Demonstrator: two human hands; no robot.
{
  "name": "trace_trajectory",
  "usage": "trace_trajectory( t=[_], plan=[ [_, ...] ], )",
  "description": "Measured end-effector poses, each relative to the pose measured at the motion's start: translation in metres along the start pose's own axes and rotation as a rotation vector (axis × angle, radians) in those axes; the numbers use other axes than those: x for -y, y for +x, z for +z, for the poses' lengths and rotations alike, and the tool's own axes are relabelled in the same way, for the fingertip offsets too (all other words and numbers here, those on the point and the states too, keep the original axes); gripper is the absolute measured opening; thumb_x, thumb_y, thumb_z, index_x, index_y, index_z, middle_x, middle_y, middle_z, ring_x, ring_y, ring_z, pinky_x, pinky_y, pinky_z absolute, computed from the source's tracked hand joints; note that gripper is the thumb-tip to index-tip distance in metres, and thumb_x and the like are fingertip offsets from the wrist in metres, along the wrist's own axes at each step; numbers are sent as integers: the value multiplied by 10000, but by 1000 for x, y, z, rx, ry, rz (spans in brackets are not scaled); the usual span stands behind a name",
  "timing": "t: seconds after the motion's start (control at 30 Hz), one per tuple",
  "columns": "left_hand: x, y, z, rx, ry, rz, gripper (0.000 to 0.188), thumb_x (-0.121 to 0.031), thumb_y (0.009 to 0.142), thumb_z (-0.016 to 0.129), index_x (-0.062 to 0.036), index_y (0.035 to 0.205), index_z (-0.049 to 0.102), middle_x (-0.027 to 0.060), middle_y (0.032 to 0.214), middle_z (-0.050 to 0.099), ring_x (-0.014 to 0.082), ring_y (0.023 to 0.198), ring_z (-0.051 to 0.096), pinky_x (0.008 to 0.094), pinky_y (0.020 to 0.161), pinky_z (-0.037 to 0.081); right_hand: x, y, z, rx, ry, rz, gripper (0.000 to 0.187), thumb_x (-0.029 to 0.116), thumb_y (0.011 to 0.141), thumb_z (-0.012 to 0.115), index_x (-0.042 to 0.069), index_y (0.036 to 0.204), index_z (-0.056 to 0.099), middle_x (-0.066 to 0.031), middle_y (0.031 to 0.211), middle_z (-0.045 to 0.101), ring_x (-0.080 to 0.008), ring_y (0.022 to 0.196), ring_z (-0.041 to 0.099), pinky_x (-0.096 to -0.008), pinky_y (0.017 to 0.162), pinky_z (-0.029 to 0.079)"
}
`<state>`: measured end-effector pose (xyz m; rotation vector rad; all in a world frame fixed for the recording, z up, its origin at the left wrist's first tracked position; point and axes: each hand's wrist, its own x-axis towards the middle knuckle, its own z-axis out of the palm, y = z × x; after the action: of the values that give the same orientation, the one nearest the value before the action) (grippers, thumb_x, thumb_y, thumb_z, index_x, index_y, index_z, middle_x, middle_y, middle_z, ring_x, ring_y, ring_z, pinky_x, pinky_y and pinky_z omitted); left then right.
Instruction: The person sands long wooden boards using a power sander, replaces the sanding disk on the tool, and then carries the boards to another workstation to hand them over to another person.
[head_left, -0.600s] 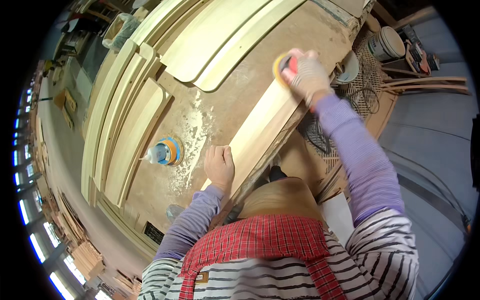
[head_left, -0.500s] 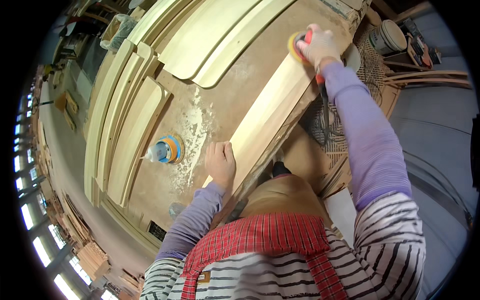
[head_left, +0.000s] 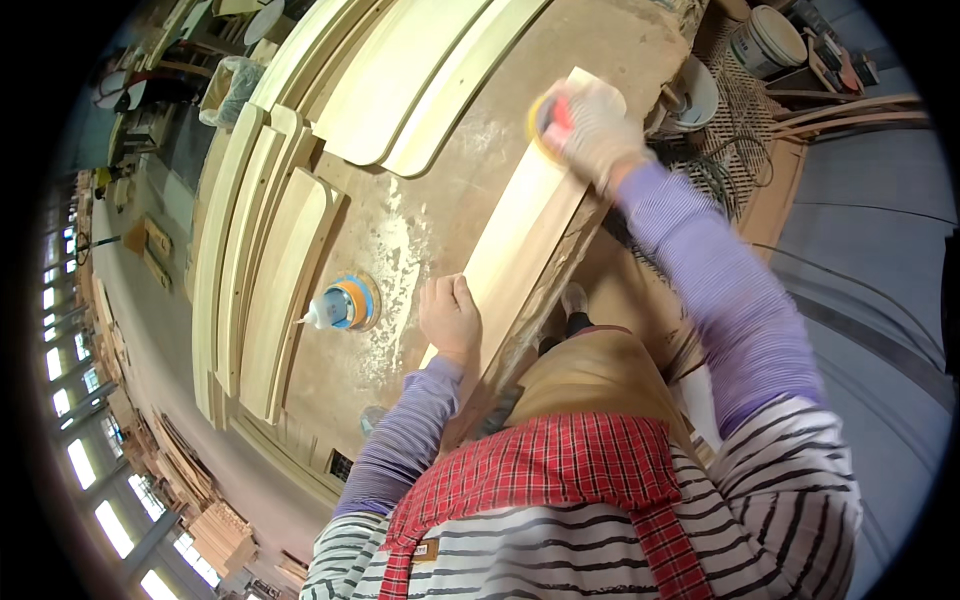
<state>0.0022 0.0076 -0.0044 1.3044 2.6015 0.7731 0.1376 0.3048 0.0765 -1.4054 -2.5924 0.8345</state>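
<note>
In the head view, the pale board runs slantwise along the table's rough near edge, its far end reaching past the right hand. A strip of tabletop gives room between the board and the curved panels. The right hand, motion-blurred, is wrapped around a red sander with a yellow rim, over the board's far part. The left hand sits on the near part, fingers curled at the side edge; whether it grips cannot be told.

The brown surface carries a streak of pale dust. Beside it are a nozzled bottle and an orange-and-blue ring, just touching in view.

Curved boards bound the left side; to the right, off the table, are buckets and tangled cables.
</note>
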Motion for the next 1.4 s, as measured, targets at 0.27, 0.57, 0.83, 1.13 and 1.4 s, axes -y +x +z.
trace_trajectory(
  t=[0.27,0.57,0.83,1.13,1.4],
  plan=[
    [-1,3,1,-62,-16,15,144,-181,963,585,-79,889,655,95,876,615,316,866,583,438,775,469,18,-3,9,-28,-12,147,431,294,860,674,163,1255,560,-237,1212,536,-397,1099,611,-456,950,512],
    [100,-94,-70,5,117,59,154,-153,971,559,-44,912,650,142,910,610,348,893,580,447,790,461,74,-109,73,258,-136,-85,343,329,876,633,226,1195,561,-195,1272,525,-391,1063,641,-496,890,549],
    [97,-96,-77,33,57,-13,131,-148,963,565,-49,925,642,118,940,622,325,905,595,426,798,475,4,-4,17,-140,62,99,402,331,850,659,142,1194,573,-268,1193,580,-420,1030,642,-466,918,532],
    [106,-96,-72,4,26,9,103,-136,947,579,-65,900,637,110,905,624,323,871,598,431,772,475,27,-72,28,70,-163,-96,437,322,828,697,145,1210,581,-256,1135,595,-431,997,644,-466,902,536],
    [108,-97,-77,12,5,-7,114,-143,948,593,-57,889,640,112,878,616,320,858,590,431,769,473,64,-104,55,258,-274,-216,413,366,834,687,230,1209,583,-245,1152,572,-420,984,656,-461,896,543]
  ],
)
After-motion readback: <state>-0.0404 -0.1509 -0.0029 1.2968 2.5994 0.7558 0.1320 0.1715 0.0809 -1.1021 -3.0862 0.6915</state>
